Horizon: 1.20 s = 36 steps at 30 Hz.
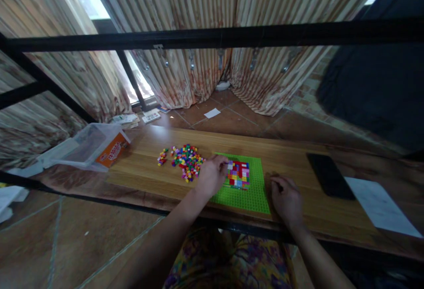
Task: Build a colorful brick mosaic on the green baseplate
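A bright green studded baseplate lies on the wooden table. A patch of small coloured bricks is stuck on its upper middle. My left hand rests on the plate's left edge, fingers pinched together at the patch's top left corner; what they hold is too small to make out. My right hand sits curled on the table just right of the plate, touching its edge, with nothing visible in it. A heap of loose coloured bricks lies left of my left hand.
A clear plastic box with an orange label lies tipped at the table's left end. A black phone and a white sheet lie to the right. A black metal frame crosses above. Curtains hang behind; papers lie on the tiled floor.
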Available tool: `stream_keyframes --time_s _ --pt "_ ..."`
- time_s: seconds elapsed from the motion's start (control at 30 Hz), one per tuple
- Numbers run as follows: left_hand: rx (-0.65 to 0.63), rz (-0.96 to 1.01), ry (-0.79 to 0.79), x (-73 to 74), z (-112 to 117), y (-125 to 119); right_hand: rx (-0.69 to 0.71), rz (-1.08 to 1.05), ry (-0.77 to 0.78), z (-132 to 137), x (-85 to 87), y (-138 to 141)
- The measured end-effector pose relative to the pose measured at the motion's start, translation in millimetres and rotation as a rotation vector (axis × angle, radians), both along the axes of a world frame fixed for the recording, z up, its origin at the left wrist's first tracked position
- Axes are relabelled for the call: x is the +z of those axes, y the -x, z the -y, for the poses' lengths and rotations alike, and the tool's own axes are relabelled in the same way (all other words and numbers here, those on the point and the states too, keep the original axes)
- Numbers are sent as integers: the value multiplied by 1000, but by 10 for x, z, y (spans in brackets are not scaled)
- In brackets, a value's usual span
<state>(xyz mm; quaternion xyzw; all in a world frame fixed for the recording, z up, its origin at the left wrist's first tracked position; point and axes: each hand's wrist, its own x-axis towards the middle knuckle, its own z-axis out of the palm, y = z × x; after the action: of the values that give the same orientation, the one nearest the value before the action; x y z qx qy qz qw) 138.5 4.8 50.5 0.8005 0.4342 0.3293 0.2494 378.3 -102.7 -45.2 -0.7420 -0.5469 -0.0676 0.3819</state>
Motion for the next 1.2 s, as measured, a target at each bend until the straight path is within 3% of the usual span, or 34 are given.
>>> stream_keyframes --time_s 0.2,0.4,0.9,1.2 --pt "-121 -232 -81 -10 -79 -239 -12 -3 6 -5 -13 2" --pt "-146 -415 -202 -30 -113 -306 -6 -8 16 1 -1 4" --pt "-290 -616 -245 167 -202 -386 -3 -10 12 3 8 4" --pt "-259 -632 -279 104 -161 -351 -5 -3 4 7 -15 -2"
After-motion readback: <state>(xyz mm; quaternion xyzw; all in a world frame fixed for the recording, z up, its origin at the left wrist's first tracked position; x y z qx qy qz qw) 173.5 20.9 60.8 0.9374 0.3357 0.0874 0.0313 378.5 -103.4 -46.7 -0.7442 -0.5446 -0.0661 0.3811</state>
